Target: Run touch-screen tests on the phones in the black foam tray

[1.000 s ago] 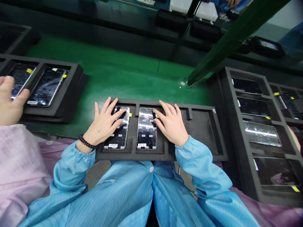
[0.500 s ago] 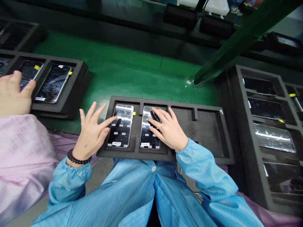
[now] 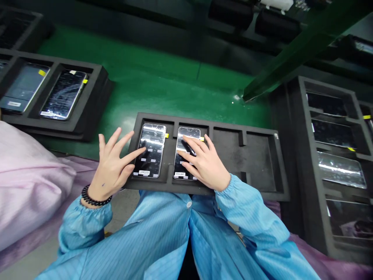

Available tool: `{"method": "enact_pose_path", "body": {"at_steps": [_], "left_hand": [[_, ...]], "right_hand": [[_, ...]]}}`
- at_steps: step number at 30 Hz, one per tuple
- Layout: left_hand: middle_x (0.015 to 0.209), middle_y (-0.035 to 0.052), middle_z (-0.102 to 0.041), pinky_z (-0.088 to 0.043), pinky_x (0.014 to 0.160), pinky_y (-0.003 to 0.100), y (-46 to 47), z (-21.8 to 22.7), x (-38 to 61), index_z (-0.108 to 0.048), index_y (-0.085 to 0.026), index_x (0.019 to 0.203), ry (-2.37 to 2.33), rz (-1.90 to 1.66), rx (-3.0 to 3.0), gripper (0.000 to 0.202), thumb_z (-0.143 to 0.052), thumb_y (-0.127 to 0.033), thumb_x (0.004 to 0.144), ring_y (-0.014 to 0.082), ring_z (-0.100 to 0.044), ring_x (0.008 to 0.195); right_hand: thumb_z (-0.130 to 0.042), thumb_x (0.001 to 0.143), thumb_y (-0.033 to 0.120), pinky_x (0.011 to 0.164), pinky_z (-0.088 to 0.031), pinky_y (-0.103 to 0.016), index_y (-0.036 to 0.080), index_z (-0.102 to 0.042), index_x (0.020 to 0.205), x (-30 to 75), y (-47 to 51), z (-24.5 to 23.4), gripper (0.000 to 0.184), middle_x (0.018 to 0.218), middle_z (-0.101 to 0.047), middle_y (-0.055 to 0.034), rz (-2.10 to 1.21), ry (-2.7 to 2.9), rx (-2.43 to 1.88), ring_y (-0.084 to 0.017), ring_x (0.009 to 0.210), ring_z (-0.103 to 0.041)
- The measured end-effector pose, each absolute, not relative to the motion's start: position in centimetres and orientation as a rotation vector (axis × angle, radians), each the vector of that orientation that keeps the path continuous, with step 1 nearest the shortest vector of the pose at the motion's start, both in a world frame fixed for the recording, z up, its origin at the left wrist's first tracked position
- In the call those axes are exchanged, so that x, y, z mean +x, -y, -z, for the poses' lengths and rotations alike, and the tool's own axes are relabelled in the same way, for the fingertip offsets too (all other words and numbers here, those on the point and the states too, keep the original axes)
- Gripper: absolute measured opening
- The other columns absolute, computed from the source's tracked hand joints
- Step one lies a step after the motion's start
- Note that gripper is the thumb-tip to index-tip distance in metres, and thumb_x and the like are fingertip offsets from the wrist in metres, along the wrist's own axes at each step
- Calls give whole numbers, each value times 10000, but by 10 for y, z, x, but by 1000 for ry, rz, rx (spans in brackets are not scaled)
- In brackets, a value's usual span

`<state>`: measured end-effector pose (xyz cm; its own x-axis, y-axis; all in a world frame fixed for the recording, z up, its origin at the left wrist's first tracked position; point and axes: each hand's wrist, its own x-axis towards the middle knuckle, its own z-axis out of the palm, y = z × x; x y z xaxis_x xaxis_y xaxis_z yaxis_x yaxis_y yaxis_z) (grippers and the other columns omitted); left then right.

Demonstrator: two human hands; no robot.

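A black foam tray (image 3: 256,155) with several slots lies in front of me on the green belt. Two phones sit in its left slots: the left phone (image 3: 151,149) and the right phone (image 3: 186,146), both with glossy screens and small white stickers. My left hand (image 3: 112,165) is open with fingers spread, its forefinger touching the left phone's edge. My right hand (image 3: 205,163) lies flat and open on the right phone, covering its lower right part. The tray's two right slots hold nothing.
Another foam tray (image 3: 93,109) with phones lies at the left on the green belt (image 3: 163,85). A stack of black trays (image 3: 294,155) with screens stands at the right. A co-worker's pink sleeve (image 3: 29,179) fills the lower left. A green beam (image 3: 294,46) crosses the upper right.
My left hand slid off the left phone to its left edge and the fingers spread. My right hand drew back down the right phone. The co-worker's hand left the left tray.
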<state>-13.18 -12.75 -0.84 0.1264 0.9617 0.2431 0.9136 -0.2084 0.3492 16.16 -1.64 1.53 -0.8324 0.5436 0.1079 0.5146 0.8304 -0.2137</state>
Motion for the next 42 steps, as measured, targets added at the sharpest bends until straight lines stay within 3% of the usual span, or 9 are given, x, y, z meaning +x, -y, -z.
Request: {"method": "enact_pose_path", "body": {"at_steps": [7,14,19,28,35,42], "left_hand": [[1705,56,-209,-22,1233,735,121,19,-129,-601,-317,1389,-1747,-507,2364,441,-378,-411,1020,386,-129,1584],[1701,96,-201,-43,1226,745,112,13,-119,-489,-297,1490,-1797,-542,2305,522,-275,-450,1040,373,-92,1592],[1693,123,-226,-30,1230,740,98,9,-111,-562,-273,1431,-1851,-400,2243,501,-314,-459,1037,372,-83,1595],[1708,30,-198,-9,1233,765,104,5,-124,-546,-333,1447,-1968,-476,2167,484,-324,-432,1029,414,-107,1583],[1679,135,-260,-37,1228,749,115,4,-124,-557,-222,1436,-1988,-517,2221,543,-250,-451,1051,390,-128,1583],[1658,109,-317,-7,1269,664,134,0,-128,-630,-240,1355,-1972,-689,2229,615,-177,-515,1042,354,-156,1583]], "right_hand": [[-466,1043,345,1201,-307,-647,228,-690,1268,176,22,-18,339,1575,-474,-152,-248,2797,-925,-303,1386,-498],[-464,1044,340,1195,-313,-646,239,-686,1283,190,29,-18,341,1563,-487,-157,-238,2759,-1008,-299,1374,-509],[-465,1042,328,1195,-306,-654,230,-688,1276,201,33,-20,338,1568,-478,-162,-225,2716,-1075,-306,1376,-505],[-477,1037,321,1207,-294,-647,236,-695,1259,201,39,-17,323,1572,-475,-152,-290,2726,-1023,-296,1380,-503],[-494,1029,319,1203,-317,-641,222,-711,1227,193,43,-15,309,1556,-497,-157,-341,2757,-928,-291,1376,-514],[-506,1019,329,1207,-298,-656,230,-704,1235,174,47,-12,310,1563,-494,-147,-430,2811,-750,-294,1381,-507]]}}
